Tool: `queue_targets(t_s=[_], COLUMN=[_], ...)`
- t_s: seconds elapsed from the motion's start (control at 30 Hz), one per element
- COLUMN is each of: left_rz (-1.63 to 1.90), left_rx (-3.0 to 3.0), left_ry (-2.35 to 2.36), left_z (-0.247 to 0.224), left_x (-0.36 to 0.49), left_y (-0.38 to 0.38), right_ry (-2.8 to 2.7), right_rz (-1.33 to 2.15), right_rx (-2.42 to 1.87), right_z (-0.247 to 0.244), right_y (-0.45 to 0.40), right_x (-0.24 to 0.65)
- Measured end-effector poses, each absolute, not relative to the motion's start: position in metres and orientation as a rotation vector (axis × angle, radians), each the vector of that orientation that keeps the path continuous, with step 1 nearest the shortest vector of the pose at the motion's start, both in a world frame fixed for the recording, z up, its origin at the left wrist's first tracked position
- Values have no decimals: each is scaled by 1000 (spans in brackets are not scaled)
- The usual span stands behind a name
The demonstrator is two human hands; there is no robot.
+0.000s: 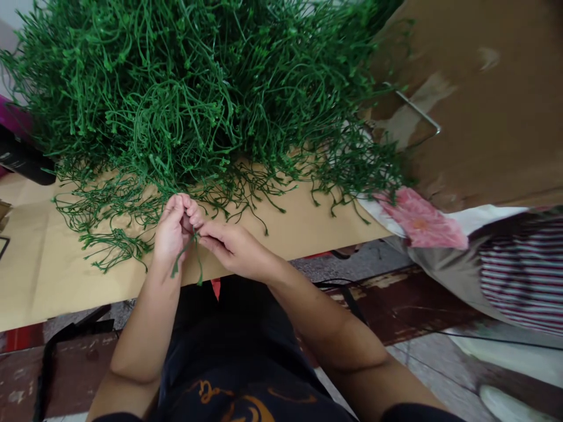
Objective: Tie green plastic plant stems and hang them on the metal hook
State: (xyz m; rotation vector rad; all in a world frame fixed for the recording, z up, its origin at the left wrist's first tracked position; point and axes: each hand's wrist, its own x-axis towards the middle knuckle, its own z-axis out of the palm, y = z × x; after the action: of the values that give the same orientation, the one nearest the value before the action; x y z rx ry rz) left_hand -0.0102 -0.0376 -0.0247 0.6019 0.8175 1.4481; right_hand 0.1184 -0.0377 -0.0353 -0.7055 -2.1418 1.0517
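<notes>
Close to the table's front edge, my left hand (176, 225) is closed around a thin green plastic stem (199, 258), with loose ends hanging below the fingers. My right hand (231, 245) meets it from the right, thumb and forefinger pinched on the same stem. Just beyond both hands rises a large tangled heap of green artificial stems (185, 99) with small branching tips. A smaller loose cluster of these stems (116, 249) lies left of my left hand. The fingers partly cover the piece being held.
Tan paper (299, 234) covers the table. A big brown cardboard sheet (492, 105) with a bent metal rod (416, 108) stands at right. Pink patterned cloth (422, 220) and a person's striped sleeve (523, 272) are beside it. A black cylindrical object (26, 155) lies at left.
</notes>
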Motion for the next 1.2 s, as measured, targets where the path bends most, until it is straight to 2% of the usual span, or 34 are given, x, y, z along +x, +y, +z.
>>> queue_targets(t_s=[0.1,0.27,0.33,0.43,0.53,0.73,0.8,0.97,1.2], left_rz=[1441,1631,1617,1506,1485,1464,1484,1508,1580], left_rx=[515,384,452,550,583,692,701,720,727], left_ry=[831,836,817,765,721,796,832,862,752], left_z=[-22,-19,-18,-21,-24,-28,-29,-28,-32], left_x=[-15,-30,-31,-28,-25,-23,-21,-17,-18], left_y=[-37,-34,-33,-34,-35,-36,-36,-39,-38], right_ry=[-2126,-2272,-2206,-1860,-1609,-1675,-1724,-1653,-1584], right_rz=[1112,1306,1321,1322,1239,610,676,1104,1396], right_rx=[-624,-23,-135,-578,-760,-957,-999,-1131,-940], right_z=[-34,-29,-28,-24,-18,-18,-27,-49,-45], right_y=[-47,-83,-86,-73,-56,-49,-47,-41,-43], right_x=[118,113,116,129,144,137,125,104,98])
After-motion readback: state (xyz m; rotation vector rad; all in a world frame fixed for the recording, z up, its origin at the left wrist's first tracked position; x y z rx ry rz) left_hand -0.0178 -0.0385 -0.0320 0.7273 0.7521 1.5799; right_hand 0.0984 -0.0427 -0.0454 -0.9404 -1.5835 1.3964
